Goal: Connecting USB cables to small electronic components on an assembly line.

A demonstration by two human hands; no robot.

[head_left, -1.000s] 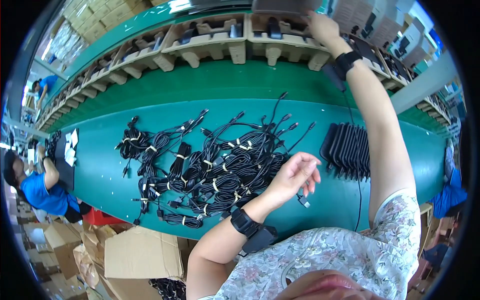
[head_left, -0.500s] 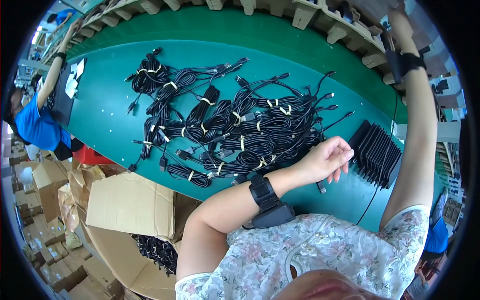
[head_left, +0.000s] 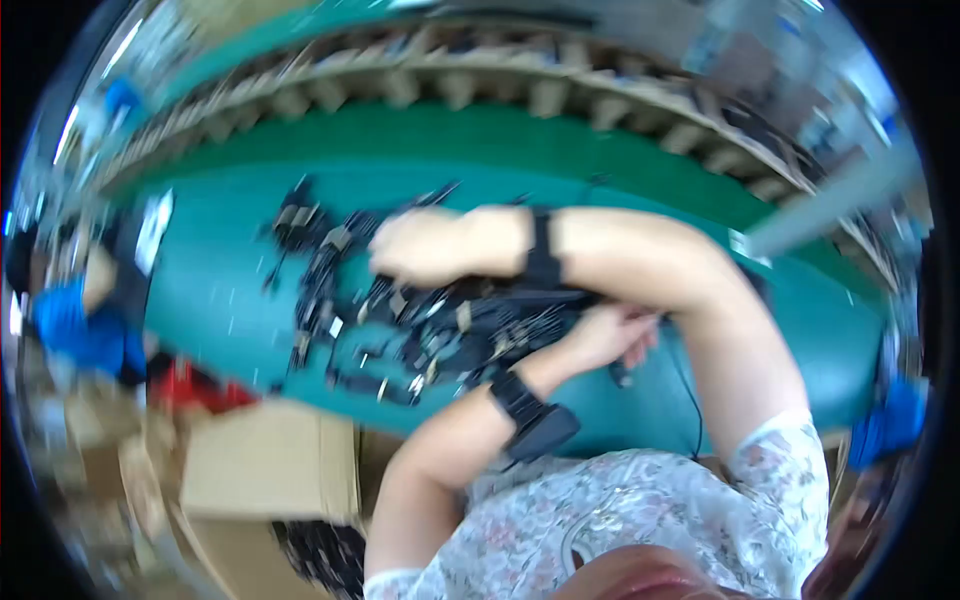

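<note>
Bundles of black cable [head_left: 318, 275] with pale ties lie heaped over the green table [head_left: 220, 290]. My right arm reaches leftward across the heap. My right hand [head_left: 415, 247] is over the upper left bundles, its fingers smeared by motion, so whether it grips one is unclear. Beneath that forearm, my left hand [head_left: 612, 335] hangs by the right edge of the heap, fingers loosely curled, with nothing visible in them. A dark cable plug [head_left: 621, 376] lies just below it. Black straps are on both wrists.
A cardboard tray row [head_left: 545, 95] runs along the far side. Mostly behind my right arm is a black stack [head_left: 757, 285]. An open carton [head_left: 270, 460] with black cables stands at lower left, near something red [head_left: 195, 388]. A person in blue [head_left: 85, 325] is at far left.
My right hand has swung from the far right trays down and left over the cables. My left hand has shifted slightly left. The whole view has tilted and blurred.
</note>
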